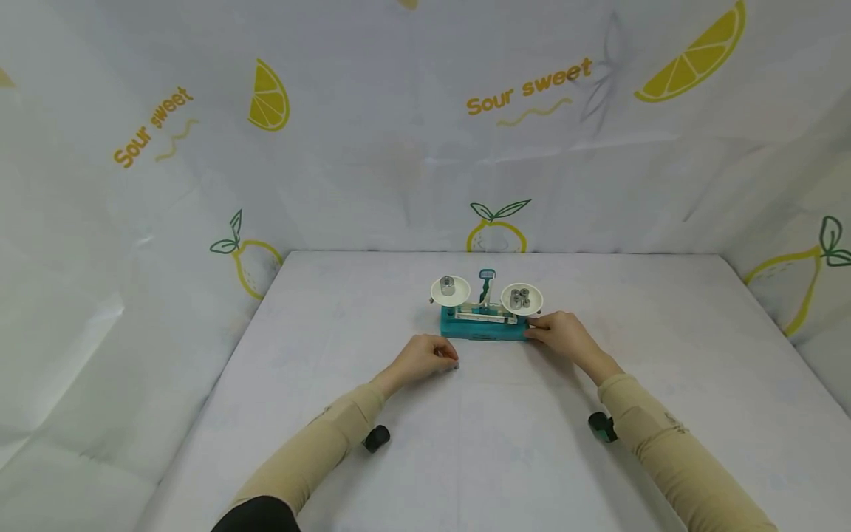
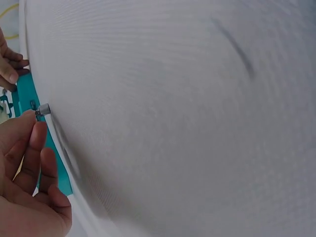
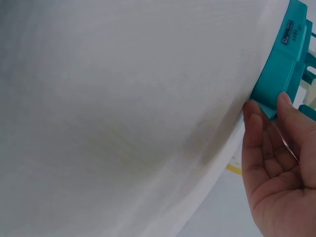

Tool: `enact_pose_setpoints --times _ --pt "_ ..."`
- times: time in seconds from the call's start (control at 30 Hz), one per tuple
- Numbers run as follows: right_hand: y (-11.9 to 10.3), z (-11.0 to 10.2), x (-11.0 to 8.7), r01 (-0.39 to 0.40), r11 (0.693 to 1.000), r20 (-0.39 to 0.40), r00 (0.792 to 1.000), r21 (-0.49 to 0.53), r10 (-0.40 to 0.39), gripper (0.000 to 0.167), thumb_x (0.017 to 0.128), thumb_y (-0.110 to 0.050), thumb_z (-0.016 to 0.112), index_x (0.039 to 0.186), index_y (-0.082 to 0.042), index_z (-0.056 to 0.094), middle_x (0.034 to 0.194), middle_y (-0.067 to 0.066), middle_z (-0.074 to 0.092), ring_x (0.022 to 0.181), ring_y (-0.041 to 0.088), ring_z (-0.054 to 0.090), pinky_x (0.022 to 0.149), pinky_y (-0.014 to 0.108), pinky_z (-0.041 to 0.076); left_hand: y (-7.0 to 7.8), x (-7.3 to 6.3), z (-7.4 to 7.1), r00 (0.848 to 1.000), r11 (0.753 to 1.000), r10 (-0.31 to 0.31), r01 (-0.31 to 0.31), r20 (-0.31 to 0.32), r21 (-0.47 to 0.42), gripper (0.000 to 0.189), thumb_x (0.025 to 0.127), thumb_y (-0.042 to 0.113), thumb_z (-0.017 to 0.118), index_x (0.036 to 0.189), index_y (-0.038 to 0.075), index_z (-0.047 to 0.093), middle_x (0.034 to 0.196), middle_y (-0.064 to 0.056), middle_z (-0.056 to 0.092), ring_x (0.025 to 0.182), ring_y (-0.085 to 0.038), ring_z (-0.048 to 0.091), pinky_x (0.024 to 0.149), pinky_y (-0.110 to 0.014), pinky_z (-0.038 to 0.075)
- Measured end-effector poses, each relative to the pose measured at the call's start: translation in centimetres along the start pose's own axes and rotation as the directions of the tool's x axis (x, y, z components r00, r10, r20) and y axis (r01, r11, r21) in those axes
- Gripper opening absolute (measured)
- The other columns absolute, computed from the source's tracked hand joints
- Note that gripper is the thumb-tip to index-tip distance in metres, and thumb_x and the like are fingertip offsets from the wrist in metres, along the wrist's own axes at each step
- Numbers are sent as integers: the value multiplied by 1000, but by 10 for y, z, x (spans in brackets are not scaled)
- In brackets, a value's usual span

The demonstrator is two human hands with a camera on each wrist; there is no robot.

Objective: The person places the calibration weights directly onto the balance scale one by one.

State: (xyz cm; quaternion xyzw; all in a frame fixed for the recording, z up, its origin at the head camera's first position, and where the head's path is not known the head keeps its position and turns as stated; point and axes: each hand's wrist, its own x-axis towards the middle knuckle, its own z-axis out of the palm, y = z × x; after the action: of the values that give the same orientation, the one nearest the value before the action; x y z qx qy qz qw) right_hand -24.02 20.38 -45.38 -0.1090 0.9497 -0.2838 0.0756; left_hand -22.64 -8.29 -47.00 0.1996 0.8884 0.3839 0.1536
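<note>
A teal balance scale (image 1: pixel 485 331) stands toward the back of the table. Its left pan (image 1: pixel 461 298) bears a metal weight (image 1: pixel 448 285); several smaller weights (image 1: pixel 520 298) sit together on the right pan (image 1: pixel 535 303). In front of the scale's left end, my left hand (image 1: pixel 420 357) pinches a small knobbed metal weight (image 2: pixel 44 109) between thumb and forefinger, the other fingers loosely bent. My right hand (image 1: pixel 565 335) grips the right end of the base, its thumb on the upper edge and fingertips at the lower side, as the right wrist view shows.
The white-covered table (image 1: pixel 505 443) reaches back to a white curtain (image 1: pixel 372 148) printed with lemons, which also hangs at both sides. Black wrist devices are visible beside the left sleeve (image 1: pixel 319 451) and the right sleeve (image 1: pixel 671 451).
</note>
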Motion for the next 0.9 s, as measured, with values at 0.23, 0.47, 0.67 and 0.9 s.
enact_pose_setpoints --times 0.23,0.47,0.67,0.9 --pt "1 1 0 -14 1000 1 1000 12 14 34 89 -23 62 111 2 65 111 20 65 79 16 59 73 36 52 -3 2 3 1000 1000 12 -12 10 -2 6 84 19 68 85 14 71 80 1 66 70 -6 51 62 -19 43" --pt "-1 0 0 -19 1000 7 1000 11 19 35 89 -24 62 112 2 64 114 21 64 87 19 61 79 41 52 1 -2 -2 1000 1000 0 0 -5 -5 6 86 21 66 88 17 70 84 3 66 75 -7 53 67 -20 45" --pt "-1 -2 -3 11 1000 -5 1000 27 -11 40 88 -32 63 110 1 66 111 22 65 80 16 59 73 35 52 6 -6 -14 997 1000 18 -18 -70 -9 8 88 19 64 90 16 70 86 3 68 77 -8 55 66 -20 46" --pt "1 1 -1 -10 999 3 1000 30 10 36 88 -27 63 111 1 65 113 21 65 80 16 57 74 35 52 14 -6 -30 978 995 93 -87 -189 39 10 88 21 64 90 15 71 86 2 69 80 -10 55 66 -21 43"
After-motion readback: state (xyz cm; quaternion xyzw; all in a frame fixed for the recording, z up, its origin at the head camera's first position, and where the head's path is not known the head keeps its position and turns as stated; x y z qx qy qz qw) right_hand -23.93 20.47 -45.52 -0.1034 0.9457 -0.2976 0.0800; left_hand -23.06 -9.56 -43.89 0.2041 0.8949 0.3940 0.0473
